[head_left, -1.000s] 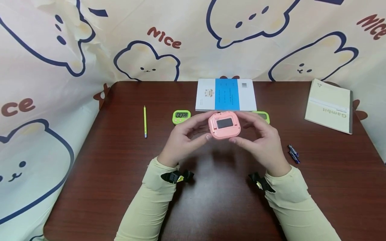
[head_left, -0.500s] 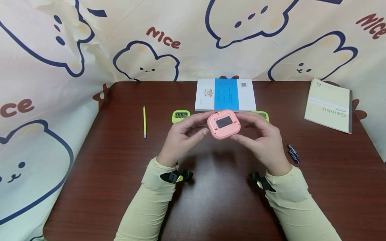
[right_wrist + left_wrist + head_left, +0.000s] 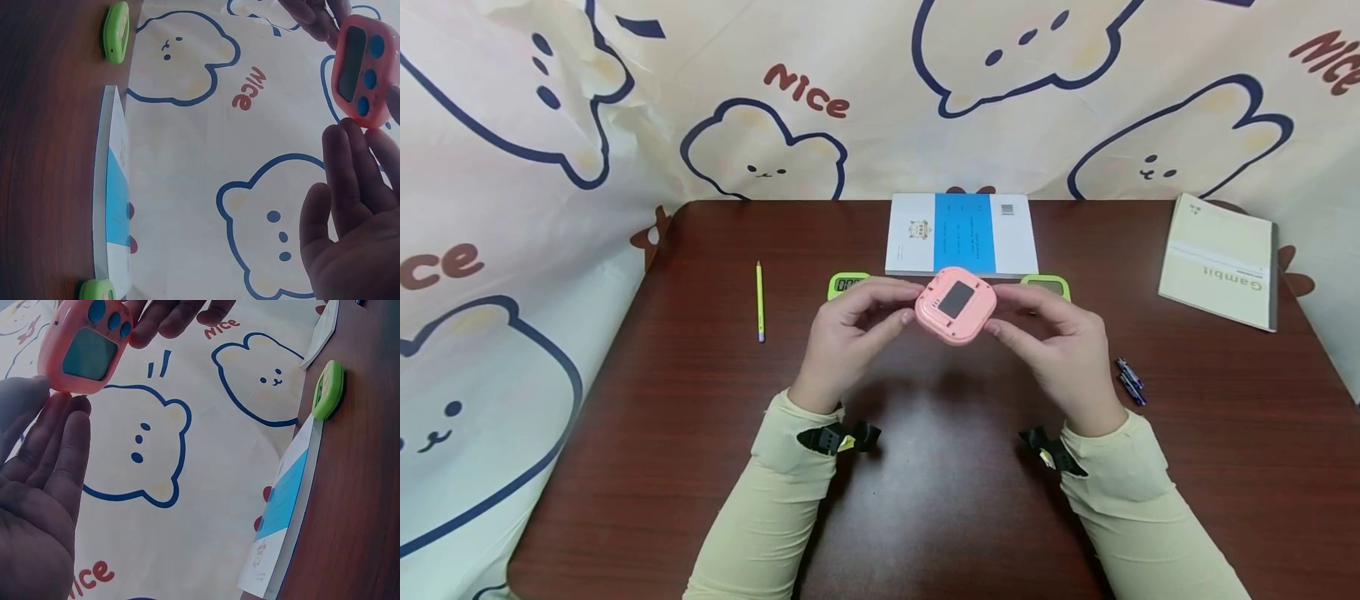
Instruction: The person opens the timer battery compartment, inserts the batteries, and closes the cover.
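Head view: a person in pale yellow-green sleeves [image 3: 752, 517] holds a pink timer [image 3: 956, 306] in the air above a dark reddish-brown table [image 3: 955, 517], between both hands. The left hand [image 3: 848, 342] pinches its left edge between thumb and fingers; the right hand [image 3: 1063, 354] pinches the opposite edge in the same way. The timer is turned at a slant, its back toward the head camera, showing a dark rectangular panel. Both wrist views show the other side: a grey screen and a row of blue rounded buttons. A black strap [image 3: 838, 439] crosses the left wrist, and another is on the right. Beyond the left fingers sits a green timer [image 3: 844, 285] with a digital display, partly covered by that hand; a second green timer [image 3: 1048, 286] lies just behind the right fingers. Between and behind these two, a white book [image 3: 917, 233] with a wide blue band lies near the far edge of the table. A yellow-green pencil [image 3: 761, 302] lies well to the left, pointing away from the person. To the right of the right hand are small dark blue pens [image 3: 1131, 382], and farther back a cream notebook [image 3: 1213, 267] reading "Gambit" upside down. Behind everything hangs a cream cloth [image 3: 880, 50] printed with outlined cartoon animals and the word "Nice".
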The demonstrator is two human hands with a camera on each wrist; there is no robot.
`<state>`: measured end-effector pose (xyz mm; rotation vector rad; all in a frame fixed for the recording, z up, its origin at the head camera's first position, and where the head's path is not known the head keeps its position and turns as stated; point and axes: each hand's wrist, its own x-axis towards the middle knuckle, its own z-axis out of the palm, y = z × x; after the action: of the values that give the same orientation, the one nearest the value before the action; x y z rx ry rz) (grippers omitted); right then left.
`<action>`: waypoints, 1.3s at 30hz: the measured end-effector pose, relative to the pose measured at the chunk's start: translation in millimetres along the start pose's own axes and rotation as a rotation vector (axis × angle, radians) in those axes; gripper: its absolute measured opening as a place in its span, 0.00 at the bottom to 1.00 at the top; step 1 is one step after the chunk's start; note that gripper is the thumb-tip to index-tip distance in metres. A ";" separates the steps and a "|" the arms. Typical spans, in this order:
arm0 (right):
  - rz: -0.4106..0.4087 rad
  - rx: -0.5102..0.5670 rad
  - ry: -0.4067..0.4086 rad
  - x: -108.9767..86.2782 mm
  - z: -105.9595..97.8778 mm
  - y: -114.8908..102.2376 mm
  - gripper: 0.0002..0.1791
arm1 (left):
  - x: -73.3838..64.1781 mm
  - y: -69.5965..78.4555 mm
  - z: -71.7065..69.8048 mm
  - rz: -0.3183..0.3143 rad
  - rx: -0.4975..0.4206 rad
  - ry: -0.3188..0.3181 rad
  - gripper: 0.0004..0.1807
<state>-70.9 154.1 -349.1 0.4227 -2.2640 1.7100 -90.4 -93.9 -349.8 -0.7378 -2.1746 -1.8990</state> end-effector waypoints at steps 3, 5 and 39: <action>0.001 -0.004 -0.042 -0.2 -0.7 -0.2 0.29 | 0.6 0.0 0.3 -0.005 -0.028 -0.023 0.19; -0.001 -0.015 -0.083 -0.4 -1.0 0.1 0.34 | 1.1 -0.1 0.9 -0.010 -0.068 -0.058 0.24; 0.071 -0.088 -0.210 0.8 -11.6 -0.7 0.36 | 0.1 -3.6 6.8 -0.078 0.041 -0.209 0.35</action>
<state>-70.9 165.0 -345.1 0.5311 -2.5192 1.6610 -90.8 -87.5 -354.2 -0.8930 -2.3912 -1.8831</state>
